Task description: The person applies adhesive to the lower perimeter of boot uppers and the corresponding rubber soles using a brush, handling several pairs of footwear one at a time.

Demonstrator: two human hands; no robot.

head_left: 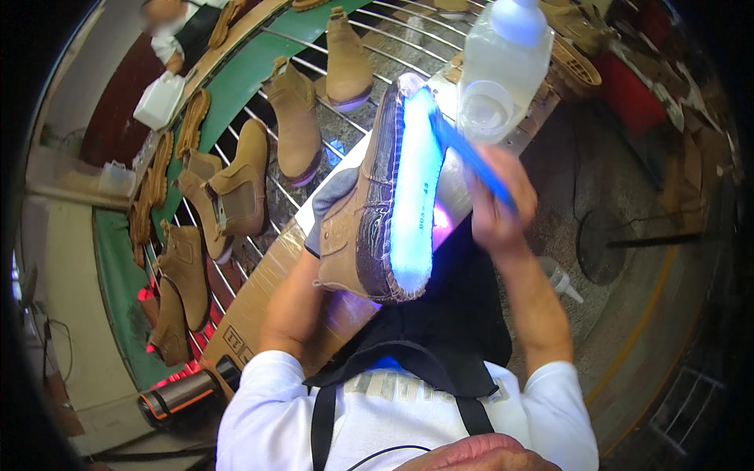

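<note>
1. The room is a workshop with a wire rack (283, 192) of metal bars, a green panel (239, 71) along its far side and a bare grey floor (581, 330) to the right.
2. The person's left hand (334, 193), in a grey glove, curls against the left side of a brown boot (357, 228) and holds it up; its fingertips are hidden behind the leather.
3. The right hand (503, 202), bare, has its thumb and fingers closed around the handle of a blue brush (471, 159). The brush head lies over the boot's underside near the toe; I cannot tell whether it touches.
4. The boot is in front of the person's chest, underside up, toe pointing away. Its pale insole board (412, 196) glows blue-white, edged with stitching, and a dark band runs along the side of the upper.
5. Below the boot are a black apron (424, 337) and a cardboard sheet (271, 302).
6. Just beyond the right hand stand a translucent jug (514, 67) and, close by it, a clear cup (484, 110).
7. On the rack to the left, tan boots (294, 125) stand or lean.
8. Outsoles (192, 124) line the rack's outer edge; a thermos (182, 395) lies at lower left.
9. At upper left, another person's hand (174, 63) is near a white canister (159, 100).
</note>
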